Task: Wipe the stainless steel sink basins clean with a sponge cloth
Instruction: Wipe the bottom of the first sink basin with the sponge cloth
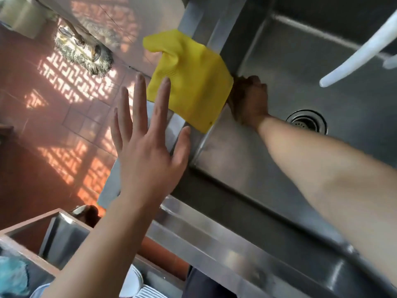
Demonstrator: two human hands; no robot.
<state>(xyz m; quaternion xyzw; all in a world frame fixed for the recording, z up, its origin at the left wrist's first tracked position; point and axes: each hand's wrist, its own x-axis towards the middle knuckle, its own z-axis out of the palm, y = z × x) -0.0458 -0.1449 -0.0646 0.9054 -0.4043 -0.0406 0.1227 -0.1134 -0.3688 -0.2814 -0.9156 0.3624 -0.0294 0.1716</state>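
While right hand (249, 100) grips yellow cloth (189, 82) draped over sink rim (214, 147), left hand (146, 143) hovers splayed; no readable writing.

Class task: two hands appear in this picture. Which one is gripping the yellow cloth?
The right hand, closed on the yellow cloth inside the sink basin. The left hand is open, fingers spread, holding nothing.
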